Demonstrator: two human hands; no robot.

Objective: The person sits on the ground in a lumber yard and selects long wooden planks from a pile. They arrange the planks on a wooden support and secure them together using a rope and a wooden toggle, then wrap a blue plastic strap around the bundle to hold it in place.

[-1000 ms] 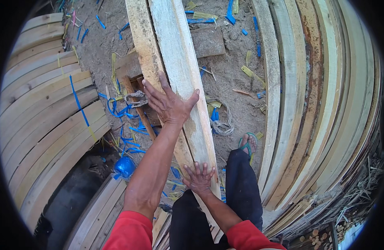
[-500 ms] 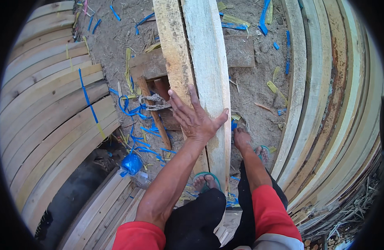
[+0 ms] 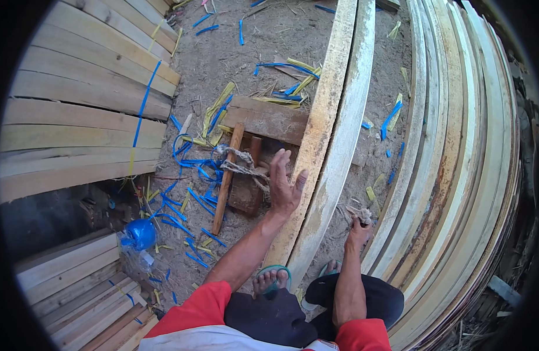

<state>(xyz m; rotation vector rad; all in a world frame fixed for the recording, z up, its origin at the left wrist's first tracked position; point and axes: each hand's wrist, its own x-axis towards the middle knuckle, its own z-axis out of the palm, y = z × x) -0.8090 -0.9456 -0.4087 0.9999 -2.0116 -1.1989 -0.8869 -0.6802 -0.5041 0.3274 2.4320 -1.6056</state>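
Observation:
Two long planks [image 3: 321, 134] lie side by side in front of me, running away from my feet. My left hand [image 3: 286, 186] is at the left plank's edge, fingers stretched out, holding nothing; its thumb is over the wood. To the right of the planks, low near the ground, my right hand [image 3: 358, 235] is closed on the frayed end of a pale rope [image 3: 359, 215]. Left of the planks, another stretch of rope [image 3: 245, 157] loops by a wooden stick [image 3: 227, 181]. Whether both stretches join under the planks is hidden.
Stacked boards [image 3: 88, 111] stand at the left, bound with blue strap. Long boards [image 3: 451, 152] lean in a row on the right. Dark wooden blocks [image 3: 269, 120] sit beneath the planks. Blue strap scraps and a blue bundle [image 3: 141, 234] litter the sandy ground.
My left hand has slid off the planks' top to their left edge. My right hand now grips the rope end out to the right. The whole view has shifted.

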